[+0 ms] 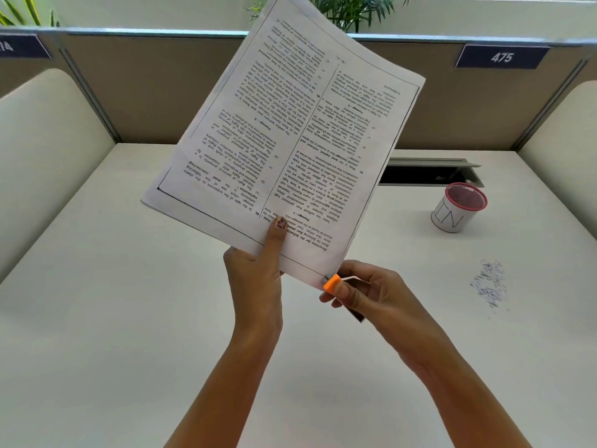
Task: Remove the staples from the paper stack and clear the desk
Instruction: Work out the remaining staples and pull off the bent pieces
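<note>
Above the desk (129,318), hands hold paper stack (284,130) and staple remover (332,283).

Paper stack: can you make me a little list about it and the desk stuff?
paper stack: held up above the desk, print upside down
left grip: pinches the stack's bottom edge
right grip: holds an orange staple remover at the stack's corner
loose staples: small pile on the desk, right side
cup: upright, red mesh rim, behind the staples
</note>
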Demonstrator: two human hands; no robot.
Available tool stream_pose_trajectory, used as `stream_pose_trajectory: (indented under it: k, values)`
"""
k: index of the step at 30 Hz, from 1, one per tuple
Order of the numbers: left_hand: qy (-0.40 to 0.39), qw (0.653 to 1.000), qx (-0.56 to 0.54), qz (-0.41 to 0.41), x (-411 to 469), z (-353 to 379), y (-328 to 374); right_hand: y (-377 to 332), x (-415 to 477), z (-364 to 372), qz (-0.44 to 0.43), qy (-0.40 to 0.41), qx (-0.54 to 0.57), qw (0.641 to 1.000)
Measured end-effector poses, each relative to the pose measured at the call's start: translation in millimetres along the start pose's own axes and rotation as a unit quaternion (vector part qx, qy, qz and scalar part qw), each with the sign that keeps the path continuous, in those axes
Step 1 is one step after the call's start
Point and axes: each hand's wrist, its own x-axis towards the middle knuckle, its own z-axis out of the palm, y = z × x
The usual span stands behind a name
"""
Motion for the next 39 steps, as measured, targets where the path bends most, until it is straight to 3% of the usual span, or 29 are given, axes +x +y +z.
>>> stream_pose_trajectory:
  k: [22, 34, 39]
  values:
    - [0.005, 1.0, -0.007, -0.011, -4.8, 3.4, 2.8, 12.4, 6.9, 4.9, -0.056, 0.098, -0.008, 0.994]
    - [0.01, 1.0, -0.018, -0.014, -0.5, 1.1, 8.7, -0.1, 0.1, 3.7, -0.03, 0.013, 0.007, 0.999]
    - [0.021, 0.999, -0.033, -0.025, -1.3, 2.8, 10.5, 1.3, 0.7, 4.2, -0.043, 0.028, 0.0, 0.999]
